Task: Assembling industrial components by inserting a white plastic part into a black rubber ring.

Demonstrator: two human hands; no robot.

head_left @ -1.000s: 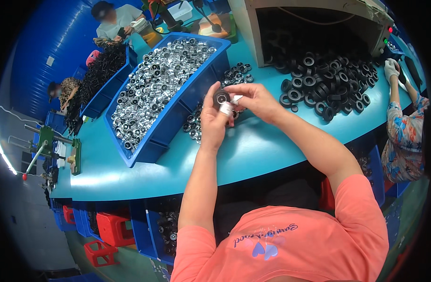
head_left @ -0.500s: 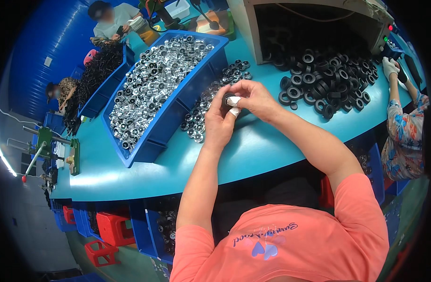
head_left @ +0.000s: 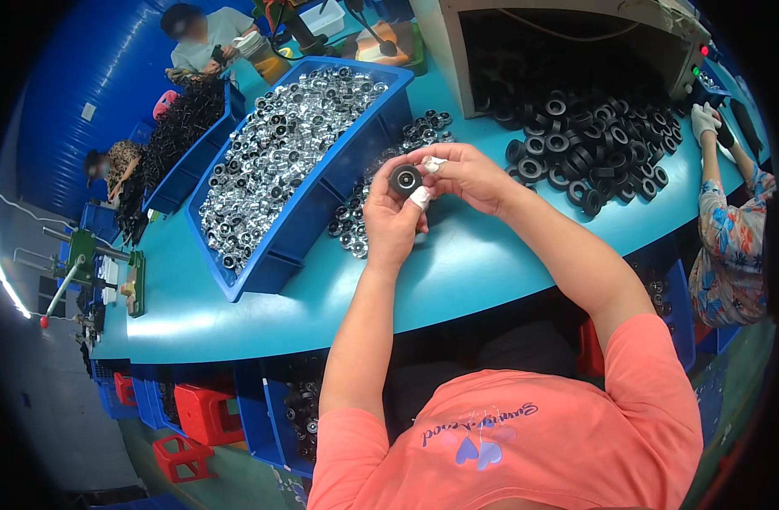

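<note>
A small black wheel with a shiny metal centre is upright between my hands, its round face in view. My left hand is closed around its left and lower edge, the white-taped thumb beside the rim. From the right, my right hand reaches over with bent fingers along the wheel's far edge. Its thumb, also wrapped in white, is off the wheel's face; some fingertips are hidden. Just behind my hands lie loose clear-and-silver hubs, next to a blue bin heaped with more of them.
Black rubber rings are piled on the teal table, spilling from a box-shaped machine. A green hand press stands at the left end. At right are a co-worker's gloved hands. Red stools sit below.
My right thumb has lifted off the wheel and moved up to the right. The wheel has turned, so its face shows. My left hand has shifted slightly left.
</note>
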